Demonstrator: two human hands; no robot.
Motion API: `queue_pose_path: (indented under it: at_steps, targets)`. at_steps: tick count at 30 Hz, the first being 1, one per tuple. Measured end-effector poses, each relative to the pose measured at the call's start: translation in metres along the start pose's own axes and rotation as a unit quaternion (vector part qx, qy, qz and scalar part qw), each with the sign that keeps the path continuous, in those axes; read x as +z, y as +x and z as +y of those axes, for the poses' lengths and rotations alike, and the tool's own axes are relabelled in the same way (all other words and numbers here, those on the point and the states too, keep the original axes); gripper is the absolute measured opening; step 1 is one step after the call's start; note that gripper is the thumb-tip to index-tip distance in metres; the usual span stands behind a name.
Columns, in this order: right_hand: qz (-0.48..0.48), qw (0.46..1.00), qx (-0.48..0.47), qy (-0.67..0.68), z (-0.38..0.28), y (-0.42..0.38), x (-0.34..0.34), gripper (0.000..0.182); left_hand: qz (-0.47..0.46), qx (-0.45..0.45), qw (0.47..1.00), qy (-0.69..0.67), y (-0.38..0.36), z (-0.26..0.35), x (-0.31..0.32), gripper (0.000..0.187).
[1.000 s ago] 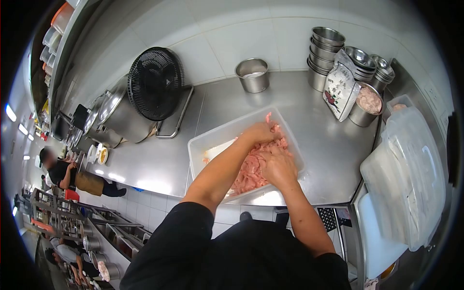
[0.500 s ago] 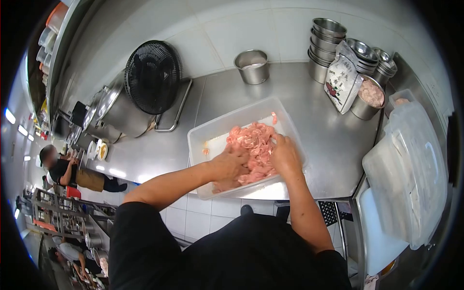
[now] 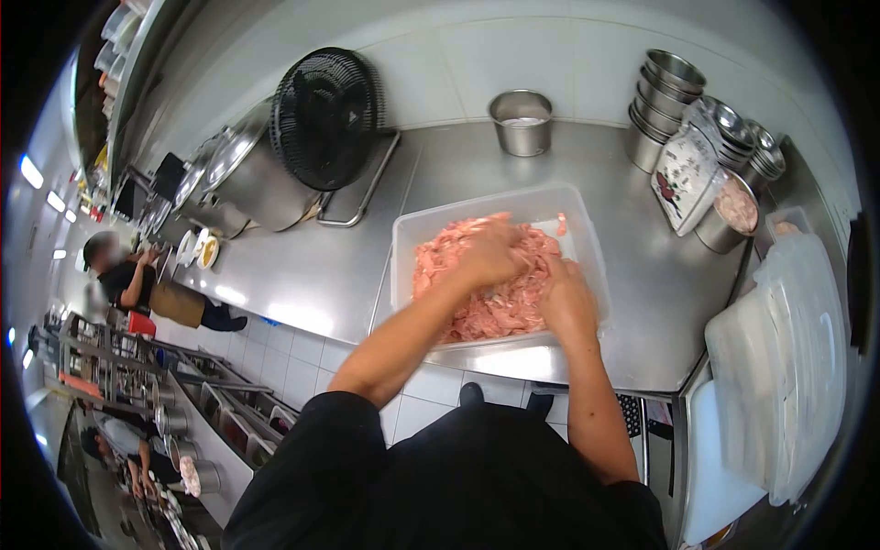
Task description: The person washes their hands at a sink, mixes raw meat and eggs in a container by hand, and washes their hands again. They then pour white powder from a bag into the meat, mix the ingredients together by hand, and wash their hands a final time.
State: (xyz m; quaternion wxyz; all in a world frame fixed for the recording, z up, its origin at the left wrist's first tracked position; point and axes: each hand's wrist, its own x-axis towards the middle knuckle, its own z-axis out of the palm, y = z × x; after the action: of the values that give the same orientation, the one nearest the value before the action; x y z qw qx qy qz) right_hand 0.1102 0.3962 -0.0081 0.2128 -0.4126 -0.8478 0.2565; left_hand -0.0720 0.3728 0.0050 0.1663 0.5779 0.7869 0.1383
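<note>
A translucent plastic tub [image 3: 587,215] stands on the steel counter in front of me, spread with pink raw meat slices [image 3: 500,316]. My left hand [image 3: 500,257] is over the middle of the meat, its fingers smeared by motion, so its grip does not show. Against the right part of the meat, my right hand [image 3: 570,298] is curled with its fingers closed on some slices. The fingertips of this hand are partly sunk in the meat. One small scrap of meat [image 3: 562,225] sticks near the tub's far right corner.
Behind the tub stands a steel pot [image 3: 522,128]. To the right are stacked steel pots [image 3: 662,96], a printed bag [image 3: 683,179], a pot of pale meat [image 3: 724,225] and plastic lids [image 3: 779,367]. A black fan [image 3: 327,119] and stockpot [image 3: 261,183] stand left. Co-workers [image 3: 137,280] are farther off.
My left hand has moved from the tub's near left part up and over the middle. The meat now spreads farther across the left side. My right hand stays at the right side.
</note>
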Motion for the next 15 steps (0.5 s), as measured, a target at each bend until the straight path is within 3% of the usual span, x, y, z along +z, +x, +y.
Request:
queue_pose_path:
  at_steps: [1,4,7,9,12,15]
  targets:
    - [0.006,1.0,-0.003,0.007,-0.001,0.001,-0.001,0.036,0.066,0.092,0.988,0.109,0.0,-0.011,0.037,0.058]
    - [-0.001,1.0,0.009,0.025,0.003,0.005,0.0,0.037,-0.004,0.222,0.97,0.103,-0.016,-0.031,0.073,0.065]
    - [-0.02,0.999,0.025,0.023,0.003,0.004,-0.001,0.04,-0.145,0.121,0.953,0.238,-0.051,-0.011,-0.009,0.074]
    - [-0.008,1.0,0.018,0.014,0.009,0.003,0.005,0.04,-0.072,0.025,0.955,0.286,-0.055,-0.048,-0.018,0.08]
    - [-0.024,0.999,0.019,0.016,0.007,0.001,0.004,0.04,-0.103,-0.112,0.952,0.267,-0.05,-0.069,-0.025,0.084]
    - [-0.023,1.0,0.008,0.009,-0.002,-0.001,0.002,0.039,-0.111,-0.22,0.959,0.138,-0.016,-0.088,0.005,0.089]
